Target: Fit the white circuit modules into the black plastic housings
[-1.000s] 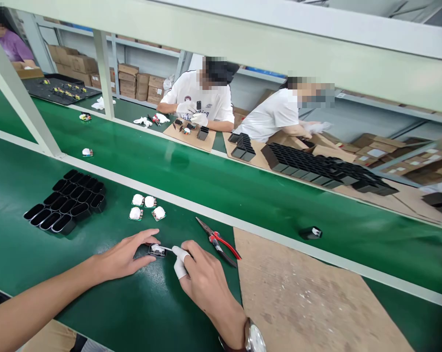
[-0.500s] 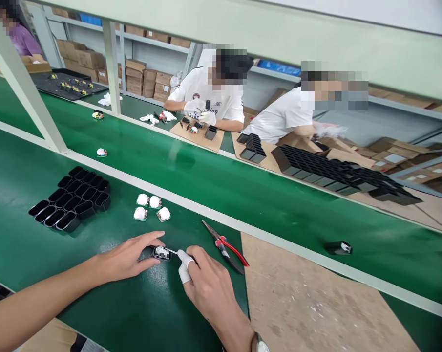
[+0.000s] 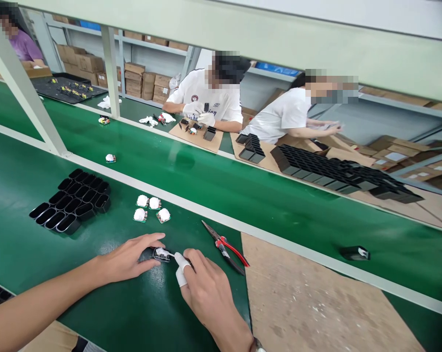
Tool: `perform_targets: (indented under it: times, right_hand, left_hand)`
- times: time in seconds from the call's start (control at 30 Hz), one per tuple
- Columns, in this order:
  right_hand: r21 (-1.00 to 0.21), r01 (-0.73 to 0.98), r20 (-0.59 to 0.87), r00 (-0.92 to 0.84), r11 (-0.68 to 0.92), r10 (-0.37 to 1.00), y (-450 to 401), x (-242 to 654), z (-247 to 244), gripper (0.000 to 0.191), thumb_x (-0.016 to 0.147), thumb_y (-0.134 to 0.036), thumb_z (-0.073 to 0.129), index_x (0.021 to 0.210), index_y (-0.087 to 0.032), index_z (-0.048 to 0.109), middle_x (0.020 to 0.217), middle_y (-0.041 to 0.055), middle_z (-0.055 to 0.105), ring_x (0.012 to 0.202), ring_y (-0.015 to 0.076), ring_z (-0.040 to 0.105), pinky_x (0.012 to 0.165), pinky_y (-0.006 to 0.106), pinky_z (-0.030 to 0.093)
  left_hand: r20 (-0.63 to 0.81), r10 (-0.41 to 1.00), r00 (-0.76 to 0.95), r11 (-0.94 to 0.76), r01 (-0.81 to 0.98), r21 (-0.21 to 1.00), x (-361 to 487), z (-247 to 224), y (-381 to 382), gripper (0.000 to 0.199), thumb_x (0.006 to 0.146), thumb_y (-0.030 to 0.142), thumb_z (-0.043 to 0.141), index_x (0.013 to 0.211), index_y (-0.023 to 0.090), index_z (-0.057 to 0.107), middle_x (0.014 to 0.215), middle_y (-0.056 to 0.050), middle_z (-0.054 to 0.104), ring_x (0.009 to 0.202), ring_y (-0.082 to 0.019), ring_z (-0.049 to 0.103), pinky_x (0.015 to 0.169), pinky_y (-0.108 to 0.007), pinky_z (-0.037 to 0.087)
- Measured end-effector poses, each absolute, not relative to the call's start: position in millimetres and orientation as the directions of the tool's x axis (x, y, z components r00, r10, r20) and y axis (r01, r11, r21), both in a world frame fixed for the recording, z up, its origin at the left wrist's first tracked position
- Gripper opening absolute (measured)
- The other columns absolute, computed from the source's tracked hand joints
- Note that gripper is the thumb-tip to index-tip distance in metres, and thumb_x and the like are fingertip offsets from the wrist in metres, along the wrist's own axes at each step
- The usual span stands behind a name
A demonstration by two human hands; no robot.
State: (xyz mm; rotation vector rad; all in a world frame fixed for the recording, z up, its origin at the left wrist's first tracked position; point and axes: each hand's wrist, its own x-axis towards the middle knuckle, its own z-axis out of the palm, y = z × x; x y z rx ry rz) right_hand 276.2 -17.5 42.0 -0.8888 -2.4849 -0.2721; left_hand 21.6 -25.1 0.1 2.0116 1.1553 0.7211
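Note:
My left hand (image 3: 142, 254) curls its thumb and fingers around a small black oval housing (image 3: 161, 259) on the green table. White paste and a row of pins show in the housing's open top. Between the fingers of my right hand (image 3: 202, 276), two of them in white finger cots, is a thin pale stick-like tool (image 3: 171, 254). Its tip touches the white paste; most of its length is hidden by the hand. Beyond the left hand lie several circuit boards topped with white paste (image 3: 163, 215). Red-handled pliers (image 3: 224, 247) rest beyond my right hand.
Several empty black housings (image 3: 67, 201) stand grouped at left. A cardboard sheet (image 3: 326, 303) lies at right. Across the bench runs a green conveyor belt (image 3: 221, 173) carrying a pasted board (image 3: 111, 158) and a black housing (image 3: 354, 253). Co-workers sit beyond it, beneath an overhead beam.
My right hand has shifted slightly left, bringing the tool further over the housing. The board and the housing on the belt have travelled right. A co-worker's hands at far right have moved.

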Motion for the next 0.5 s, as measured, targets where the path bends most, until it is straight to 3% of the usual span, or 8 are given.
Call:
perform_targets:
  times: [0.5]
  right_hand:
    - [-0.003,0.642,0.534,-0.647,0.767,0.544,-14.2,273.1,32.9,0.026,0.089,0.001,0.047,0.076,-0.02,0.056,0.09,0.0081,0.059,0.075,0.0185,0.052,0.059,0.03,0.037]
  left_hand:
    - [0.127,0.888,0.442,-0.357,0.488,0.796,21.2,0.6,-24.8,0.065,0.103,0.031,0.065,0.159,0.038,0.033,0.14,-0.002,0.07,0.132,-0.023,0.067,0.111,-0.042,0.056]
